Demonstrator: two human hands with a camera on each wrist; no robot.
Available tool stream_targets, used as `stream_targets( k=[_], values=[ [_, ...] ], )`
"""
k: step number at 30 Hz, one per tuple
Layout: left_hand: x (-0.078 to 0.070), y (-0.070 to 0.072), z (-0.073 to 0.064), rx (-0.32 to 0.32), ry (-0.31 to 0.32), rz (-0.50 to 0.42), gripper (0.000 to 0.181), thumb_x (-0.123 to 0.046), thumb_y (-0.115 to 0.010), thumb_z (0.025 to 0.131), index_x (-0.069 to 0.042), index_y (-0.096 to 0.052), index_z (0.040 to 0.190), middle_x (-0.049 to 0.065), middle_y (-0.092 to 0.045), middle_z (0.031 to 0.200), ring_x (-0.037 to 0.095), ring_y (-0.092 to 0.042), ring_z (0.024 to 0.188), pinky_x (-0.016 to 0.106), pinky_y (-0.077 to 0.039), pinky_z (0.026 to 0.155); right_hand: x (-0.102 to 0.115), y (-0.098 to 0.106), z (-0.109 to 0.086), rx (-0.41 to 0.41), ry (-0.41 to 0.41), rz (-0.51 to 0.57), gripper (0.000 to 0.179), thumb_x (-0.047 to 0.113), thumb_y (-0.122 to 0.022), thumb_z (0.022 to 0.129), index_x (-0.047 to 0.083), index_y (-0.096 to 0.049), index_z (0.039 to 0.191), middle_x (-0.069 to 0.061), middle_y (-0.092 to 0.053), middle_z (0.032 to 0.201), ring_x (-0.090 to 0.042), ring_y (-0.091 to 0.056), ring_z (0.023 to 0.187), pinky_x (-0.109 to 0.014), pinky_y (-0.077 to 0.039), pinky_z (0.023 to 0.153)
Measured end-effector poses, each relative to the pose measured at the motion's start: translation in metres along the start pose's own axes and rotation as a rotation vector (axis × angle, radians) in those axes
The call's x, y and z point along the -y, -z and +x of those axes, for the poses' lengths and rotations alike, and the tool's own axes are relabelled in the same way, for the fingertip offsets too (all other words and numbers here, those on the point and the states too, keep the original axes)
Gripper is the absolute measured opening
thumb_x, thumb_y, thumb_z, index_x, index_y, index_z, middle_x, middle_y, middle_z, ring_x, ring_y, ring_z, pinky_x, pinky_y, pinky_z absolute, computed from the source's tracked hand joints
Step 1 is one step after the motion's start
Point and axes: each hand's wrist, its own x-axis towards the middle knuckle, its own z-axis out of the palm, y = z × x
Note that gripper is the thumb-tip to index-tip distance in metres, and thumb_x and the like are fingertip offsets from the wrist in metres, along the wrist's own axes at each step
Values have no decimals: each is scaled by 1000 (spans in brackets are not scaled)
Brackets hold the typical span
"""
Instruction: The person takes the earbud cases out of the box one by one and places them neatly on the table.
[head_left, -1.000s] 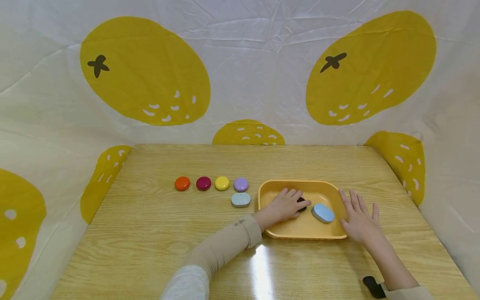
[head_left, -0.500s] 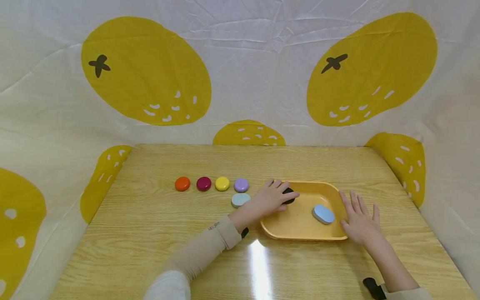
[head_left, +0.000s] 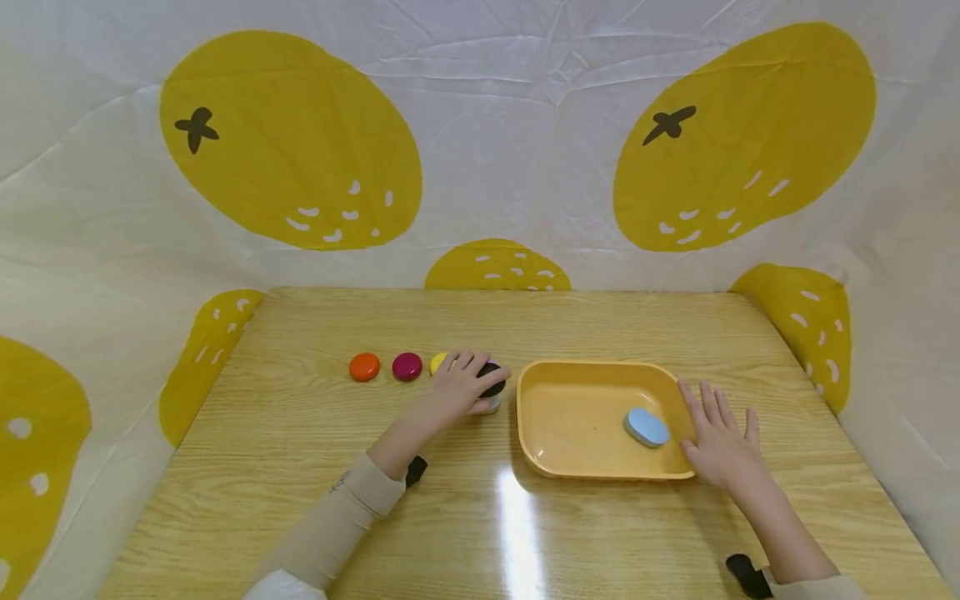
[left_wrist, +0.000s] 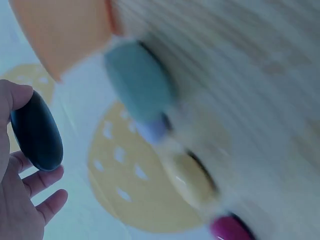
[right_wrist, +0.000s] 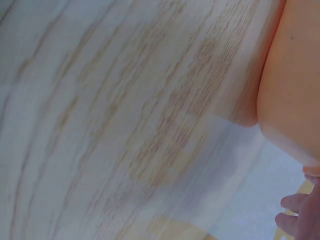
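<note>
My left hand (head_left: 448, 393) pinches a smooth black rounded disc (head_left: 492, 380) between thumb and fingers, left of the yellow-orange tray (head_left: 600, 477). In the left wrist view the black disc (left_wrist: 37, 132) is held up off the table. Below and behind it in the head view, a pale green-blue oval piece (head_left: 493, 405) is mostly covered, as is a lilac disc. Over at the tray's right end, my right hand (head_left: 722, 446) touches the rim with fingers spread straight. A light blue oval piece (head_left: 647, 427) lies inside the tray.
Left of my left hand, an orange disc (head_left: 364, 367), a magenta disc (head_left: 407, 367) and a partly hidden yellow disc (head_left: 438, 362) stand in a row on the wooden table (head_left: 300, 467). A white cloth with yellow fruit prints (head_left: 292, 142) surrounds the table's back and sides.
My left hand has lifted the black disc out of the tray and carried it left, over the lilac disc and green-blue oval. My right hand has stayed at the rim.
</note>
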Motion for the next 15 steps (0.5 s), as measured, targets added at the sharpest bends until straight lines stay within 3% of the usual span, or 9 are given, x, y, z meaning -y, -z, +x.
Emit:
stream_targets(
  k=[3,8,15],
  values=[
    [14,-4,-16,39,45,-11,42,-33,-63,85,-27,-50,124,10,-47,121,29,-46,106,44,-38,92,0,0,0,1,2,0,80,17,-45,90,20,11,146,-24,9,149,-43,8,134,-61,24,94],
    [31,-10,-37,86,50,14,44,-30,-66,83,-25,-52,124,10,-49,113,29,-47,98,41,-38,85,-1,0,0,2,2,-1,80,17,-45,90,21,13,146,-23,10,149,-43,8,135,-60,24,94],
    [38,-15,-49,191,32,-36,47,-27,-67,82,-23,-50,126,10,-48,115,30,-46,101,41,-37,81,-1,0,0,5,3,-11,79,17,-45,90,19,10,147,-23,9,149,-44,4,134,-62,21,95]
  ],
)
